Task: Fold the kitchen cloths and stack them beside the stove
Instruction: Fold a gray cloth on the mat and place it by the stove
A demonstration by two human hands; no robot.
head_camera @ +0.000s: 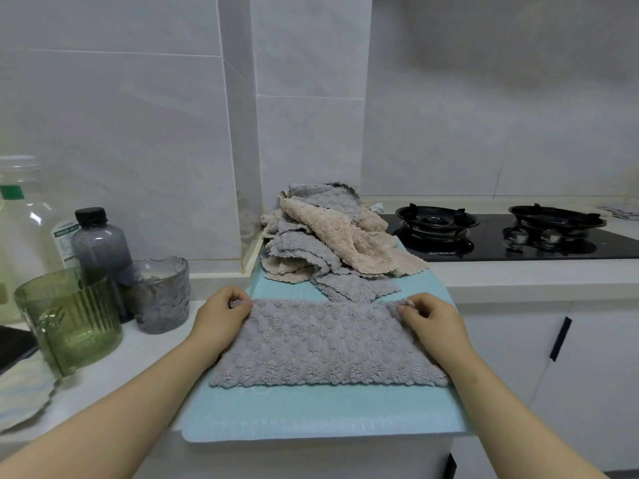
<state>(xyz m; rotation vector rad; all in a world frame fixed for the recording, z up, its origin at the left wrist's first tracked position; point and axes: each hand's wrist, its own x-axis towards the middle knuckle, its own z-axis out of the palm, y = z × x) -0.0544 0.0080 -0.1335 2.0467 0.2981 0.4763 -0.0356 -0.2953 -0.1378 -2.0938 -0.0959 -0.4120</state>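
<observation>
Left hand and right hand each pinch a far corner of the grey cloth, flat on the mat.

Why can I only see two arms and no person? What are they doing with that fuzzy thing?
The camera is worn on the person's head and looks down, so you see what they see: just their own arms and hands. There is only this one picture, taken from there.

The left hand and the right hand each pinch a far corner of a grey cloth with their fingers. It lies flat on a light blue mat on the kitchen counter. It seems they are folding it.

Behind it is a messy pile of grey and beige cloths, not folded yet. To the right is a black stove. On the left stand a green glass, a grey glass and a dark bottle.
</observation>
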